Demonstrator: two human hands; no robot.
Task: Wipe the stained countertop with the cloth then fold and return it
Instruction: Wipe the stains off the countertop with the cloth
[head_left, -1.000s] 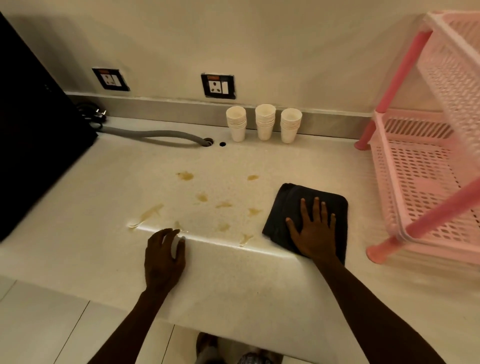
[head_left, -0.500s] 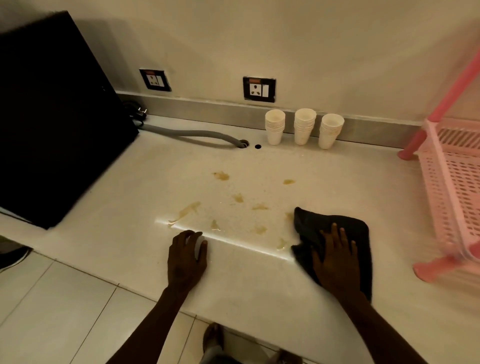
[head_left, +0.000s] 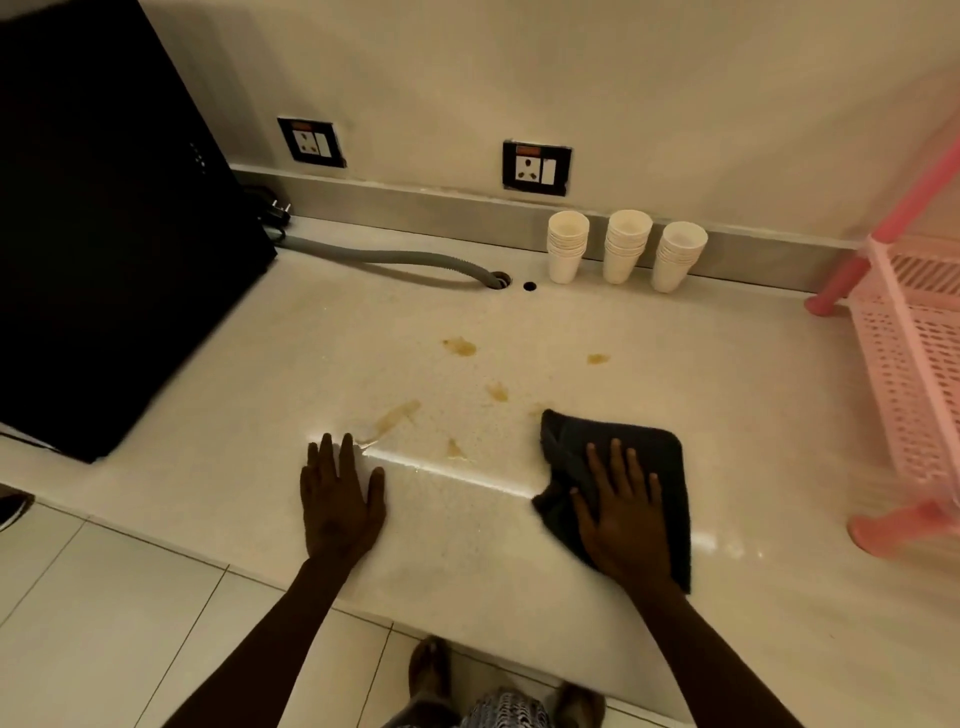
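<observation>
**Wiping in progress: cloth under the right palm at the edge of the stains**

The cloth (head_left: 623, 457), dark and loosely bunched along its left side, lies flat on the countertop (head_left: 753, 395) near the front edge. The right hand (head_left: 626, 514) rests on top of it with palm down and fingers spread; nothing is pinched, the cloth being held only by downward pressure, which suits a sliding stroke. The cloth reaches beyond the fingertips on the far side and beyond the thumb on the left, so its far-left corner leads toward the stains (head_left: 460, 347). These amber marks are scattered to the left of and behind the cloth, one just at its far corner; most appear as yet unwiped. The left hand (head_left: 340, 501) lies flat and splayed on bare counter, well apart from the cloth and close to the nearest smear, probably as a brace while the body leans in. Behind stand cups (head_left: 621, 254) and a hose (head_left: 395, 258); a pink rack (head_left: 914, 364) is at right, possibly where the cloth belongs
</observation>
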